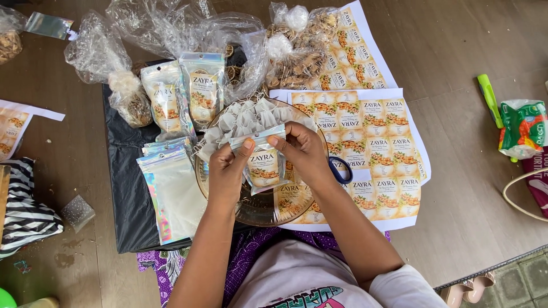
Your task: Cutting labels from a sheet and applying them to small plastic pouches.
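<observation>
Both hands (228,171) (302,151) pinch a labelled pouch (264,165) over a glass bowl (257,211).

I hold one labelled pouch (264,165) between my two hands. Two filled labelled pouches (185,94) stand at the black mat's (123,188) far edge, one stack of blank holographic pouches (171,191) lies on it, and two label sheets (371,154) lie beside its right edge.

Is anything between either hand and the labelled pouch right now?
No. The left hand and right hand both grip the top edge of the labelled pouch directly, above the round glass tray. Nothing visible sits between fingers and pouch.
</observation>
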